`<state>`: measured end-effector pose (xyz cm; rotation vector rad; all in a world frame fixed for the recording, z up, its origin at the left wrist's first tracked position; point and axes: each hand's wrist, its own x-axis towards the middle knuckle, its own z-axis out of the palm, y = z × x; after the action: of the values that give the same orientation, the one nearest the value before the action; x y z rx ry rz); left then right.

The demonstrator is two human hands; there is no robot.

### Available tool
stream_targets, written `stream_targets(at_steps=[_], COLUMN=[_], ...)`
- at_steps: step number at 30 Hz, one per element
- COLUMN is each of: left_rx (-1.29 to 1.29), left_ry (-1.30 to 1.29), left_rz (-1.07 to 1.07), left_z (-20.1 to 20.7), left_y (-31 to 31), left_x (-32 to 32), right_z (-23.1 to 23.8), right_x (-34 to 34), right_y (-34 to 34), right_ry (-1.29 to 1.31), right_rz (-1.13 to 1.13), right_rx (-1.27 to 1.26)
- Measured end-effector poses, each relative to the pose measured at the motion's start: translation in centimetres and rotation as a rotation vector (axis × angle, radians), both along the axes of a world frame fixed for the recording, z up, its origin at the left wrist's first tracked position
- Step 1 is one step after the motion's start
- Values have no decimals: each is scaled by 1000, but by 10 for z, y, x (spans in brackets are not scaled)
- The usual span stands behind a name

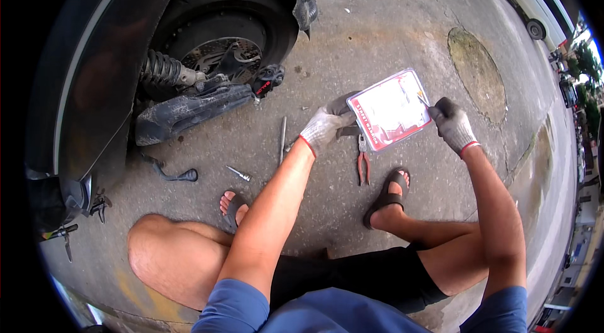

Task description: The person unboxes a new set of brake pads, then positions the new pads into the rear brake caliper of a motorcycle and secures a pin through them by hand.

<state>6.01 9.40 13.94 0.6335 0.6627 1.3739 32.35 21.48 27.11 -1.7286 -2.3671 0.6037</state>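
Observation:
My gloved left hand [327,125] grips the left edge of a clear plastic blister pack [390,111] with a red and white card. The pack is tilted and held above the ground. At its right edge is my gloved right hand [452,124], fingers closed around a thin object whose tip lies over the pack's face; its kind is too small to make out. Both gloves are white with grey palms and red cuffs. Just below the pack, red-handled pliers [363,162] lie on the concrete. A metal rod [282,141] lies left of my left hand.
A motorcycle's rear wheel [251,12], with brake disc and shock absorber [165,68], stands at the upper left. A short metal tool [238,173] and a black curved lever [170,169] lie on the ground. My sandalled feet flank the pliers. A van [531,2] is parked far right.

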Motion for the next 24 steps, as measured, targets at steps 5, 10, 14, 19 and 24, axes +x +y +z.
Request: stream_targets(at_steps=[5, 10, 14, 19, 24], left_rx=[-11, -24, -95, -183, -148], left_ry=[-7, -18, -59, 297, 820], left_rz=[2, 33, 83, 102, -281], left_z=[4, 0, -1, 3, 6], left_y=[-1, 0, 4, -1, -1], left_x=[1, -3, 3, -1, -22], right_z=[1, 7, 1, 7, 9], right_x=[0, -11, -6, -19, -24], right_y=[-2, -10, -10, -26, -28], right_ry=[3, -17, -32, -183, -277], right_rz=[23, -14, 67, 278, 380], right_rx=[22, -55, 13, 126, 75])
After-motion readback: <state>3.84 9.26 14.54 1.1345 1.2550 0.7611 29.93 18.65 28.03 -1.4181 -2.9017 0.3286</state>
